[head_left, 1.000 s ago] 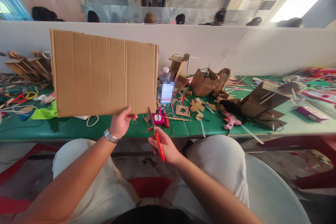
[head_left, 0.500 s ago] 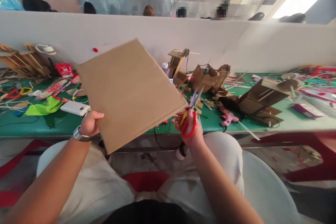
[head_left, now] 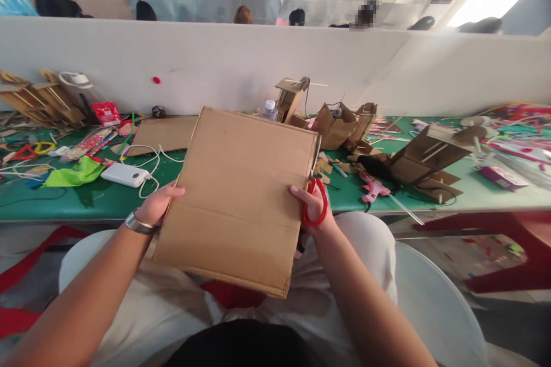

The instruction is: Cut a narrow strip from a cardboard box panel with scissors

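Note:
A brown sheet of cardboard (head_left: 236, 200) is held up over my lap, slightly tilted, between both hands. My left hand (head_left: 160, 203) is closed on its left edge, thumb on the near face and the other fingers hidden behind. At the right edge my right hand (head_left: 316, 209) grips the sheet, thumb in front. That same hand carries a pair of scissors (head_left: 313, 218); their red handle loop is around it, and the blades are mostly hidden behind the sheet's edge.
On the green table (head_left: 120, 203) lie a white power bank (head_left: 124, 175) with a cable, another cardboard piece (head_left: 166, 136), a pink glue gun (head_left: 374, 189) and cardboard models (head_left: 424, 155). A bottle (head_left: 270, 110) stands behind the sheet. A pale partition (head_left: 215, 63) rises behind.
The cardboard sheet has turned and come lower, closer to my lap. My right hand has shifted from its corner to its right side, and the scissors' blades have gone mostly behind it.

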`<action>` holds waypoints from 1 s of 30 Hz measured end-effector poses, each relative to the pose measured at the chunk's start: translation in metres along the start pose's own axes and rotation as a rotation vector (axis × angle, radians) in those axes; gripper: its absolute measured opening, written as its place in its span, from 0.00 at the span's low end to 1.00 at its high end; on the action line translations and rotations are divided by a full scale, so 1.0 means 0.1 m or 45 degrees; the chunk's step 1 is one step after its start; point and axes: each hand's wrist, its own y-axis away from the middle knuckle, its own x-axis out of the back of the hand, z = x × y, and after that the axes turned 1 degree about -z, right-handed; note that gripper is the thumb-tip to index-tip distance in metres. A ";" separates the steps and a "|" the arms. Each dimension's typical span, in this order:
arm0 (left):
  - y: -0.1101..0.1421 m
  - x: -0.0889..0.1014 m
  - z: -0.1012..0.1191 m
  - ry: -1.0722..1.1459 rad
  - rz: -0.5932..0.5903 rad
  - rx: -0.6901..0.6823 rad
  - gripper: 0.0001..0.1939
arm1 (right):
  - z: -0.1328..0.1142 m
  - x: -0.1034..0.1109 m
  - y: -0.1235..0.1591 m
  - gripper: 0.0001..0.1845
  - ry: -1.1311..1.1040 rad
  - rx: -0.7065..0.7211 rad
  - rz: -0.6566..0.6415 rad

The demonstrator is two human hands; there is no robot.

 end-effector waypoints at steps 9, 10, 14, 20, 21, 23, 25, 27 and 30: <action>-0.19 -0.25 -0.16 0.145 0.210 0.071 0.17 | 0.15 -0.03 -0.06 0.24 0.154 0.086 0.096; -0.20 -0.26 -0.17 0.154 0.217 0.067 0.17 | 0.15 -0.03 -0.07 0.25 0.151 0.091 0.105; -0.22 -0.25 -0.21 0.152 0.264 0.080 0.16 | 0.19 -0.03 -0.09 0.27 0.123 0.119 0.163; -0.23 -0.25 -0.23 0.113 0.286 0.104 0.20 | 0.31 0.01 -0.12 0.23 0.135 0.077 0.259; -0.22 -0.25 -0.23 0.097 0.282 0.104 0.21 | 0.33 0.01 -0.12 0.23 0.146 0.073 0.272; -0.22 -0.26 -0.25 0.051 0.280 0.085 0.23 | 0.35 0.03 -0.12 0.24 0.164 0.066 0.280; -0.21 -0.27 -0.27 -0.007 0.279 0.030 0.26 | 0.36 0.03 -0.12 0.27 0.189 0.073 0.271; -0.21 -0.27 -0.30 -0.077 0.278 -0.056 0.32 | 0.38 0.04 -0.12 0.30 0.218 0.124 0.251; -0.22 -0.26 -0.33 -0.253 0.310 -0.238 0.43 | 0.40 0.05 -0.12 0.36 0.278 0.248 0.205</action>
